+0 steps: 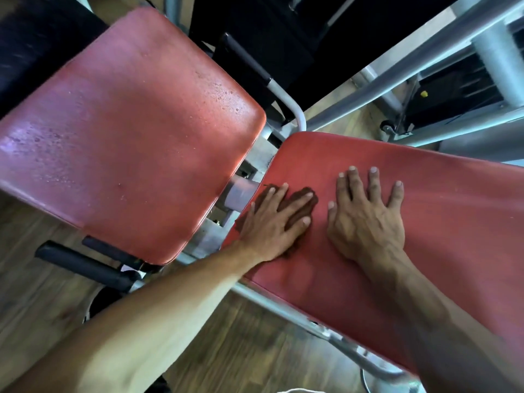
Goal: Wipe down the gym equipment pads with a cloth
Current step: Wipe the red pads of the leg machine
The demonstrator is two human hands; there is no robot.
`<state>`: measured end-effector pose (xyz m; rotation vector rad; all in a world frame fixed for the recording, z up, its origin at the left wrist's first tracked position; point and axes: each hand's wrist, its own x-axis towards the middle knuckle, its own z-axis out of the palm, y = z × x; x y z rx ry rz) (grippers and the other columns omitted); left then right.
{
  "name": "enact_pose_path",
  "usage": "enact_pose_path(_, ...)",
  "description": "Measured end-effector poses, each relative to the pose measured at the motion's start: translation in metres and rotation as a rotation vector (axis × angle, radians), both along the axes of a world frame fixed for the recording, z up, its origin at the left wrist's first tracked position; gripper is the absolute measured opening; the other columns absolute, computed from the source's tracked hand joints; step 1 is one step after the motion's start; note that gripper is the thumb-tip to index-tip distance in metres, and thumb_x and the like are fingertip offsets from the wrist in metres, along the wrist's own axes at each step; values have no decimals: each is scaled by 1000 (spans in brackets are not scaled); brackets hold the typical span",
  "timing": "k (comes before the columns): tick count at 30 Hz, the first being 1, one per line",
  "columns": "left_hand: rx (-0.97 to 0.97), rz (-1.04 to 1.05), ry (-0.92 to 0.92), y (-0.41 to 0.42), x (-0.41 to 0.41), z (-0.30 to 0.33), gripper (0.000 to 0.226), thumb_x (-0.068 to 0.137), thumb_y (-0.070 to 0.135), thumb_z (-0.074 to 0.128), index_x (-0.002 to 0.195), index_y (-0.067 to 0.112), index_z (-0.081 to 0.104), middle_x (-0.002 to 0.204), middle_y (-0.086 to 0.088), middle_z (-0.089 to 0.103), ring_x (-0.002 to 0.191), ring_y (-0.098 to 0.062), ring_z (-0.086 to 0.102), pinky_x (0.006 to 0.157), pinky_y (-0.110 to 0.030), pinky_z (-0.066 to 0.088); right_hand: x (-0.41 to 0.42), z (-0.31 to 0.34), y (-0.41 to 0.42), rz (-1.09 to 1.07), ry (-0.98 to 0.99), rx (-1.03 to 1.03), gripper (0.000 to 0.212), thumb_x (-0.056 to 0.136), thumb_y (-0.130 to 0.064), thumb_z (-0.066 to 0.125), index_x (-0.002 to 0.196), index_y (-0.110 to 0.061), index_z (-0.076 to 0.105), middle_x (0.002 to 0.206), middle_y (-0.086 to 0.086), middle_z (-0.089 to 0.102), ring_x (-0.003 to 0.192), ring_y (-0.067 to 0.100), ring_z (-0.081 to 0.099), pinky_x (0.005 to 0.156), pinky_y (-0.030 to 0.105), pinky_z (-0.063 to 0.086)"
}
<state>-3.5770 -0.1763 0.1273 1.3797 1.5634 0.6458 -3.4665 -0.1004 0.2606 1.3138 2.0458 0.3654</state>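
My left hand (273,219) lies flat on the cloth (300,201), fingers straight and a little spread, pressing it onto the near pad (397,279). The cloth is a dark brown rag, bunched under my palm at the pad's left end, close to the edge that faces the gap between the two pads. I keep the hand flat rather than gripping so the whole palm pushes the rag against the vinyl and it wipes a broad strip.

My right hand (365,214) is empty, fingers splayed wide and flat on the same pad just beside the cloth. I judge it is there to brace me and steady the pad while the other hand scrubs.

The far pad (127,131) sits to the left across the gap, tilted away, and it is speckled with droplets, most thickly toward its right side. That looks like spray waiting to be wiped, though it could be wear in the surface; the blur makes it hard to be sure. The near pad shows no such droplets around my hands.

Grey frame tubes (286,304) run under the near pad, and two black handles (85,265) stick out below the far pad, over a wood floor (42,279).

The near pad is in hand; the far one seems yet to be done.
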Motion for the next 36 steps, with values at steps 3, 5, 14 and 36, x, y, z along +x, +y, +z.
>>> enact_pose_path(3,24,56,-1,-20,10,8,57,89,72,20,144,62,12,165,4,-2,151,-19,-4,119,-56,5,0,1,0,-4,7,-7,64,101,-42,25,157,-12,22,165,7,18,152,38,7,116,66,2)
enact_pose_path(5,59,50,-35,-54,14,15,53,91,71,23,143,65,11,163,10,-12,149,-11,-14,118,-49,-4,1,0,-1,6,16,-4,64,101,-41,26,157,-11,24,165,8,20,152,38,9,115,67,3)
enact_pose_path(14,-107,95,-28,64,-8,-20,53,95,67,25,143,64,3,164,-1,-8,151,-24,-5,118,-58,11,3,-4,1,12,48,-9,63,99,-38,28,154,-7,32,161,12,28,149,41,16,113,68,4)
enact_pose_path(36,-48,71,26,11,5,-3,59,84,76,8,142,65,2,165,2,2,151,-22,1,117,-59,14,1,-6,1,-13,73,14,66,97,-40,20,155,-9,31,162,10,28,150,40,15,114,66,-2)
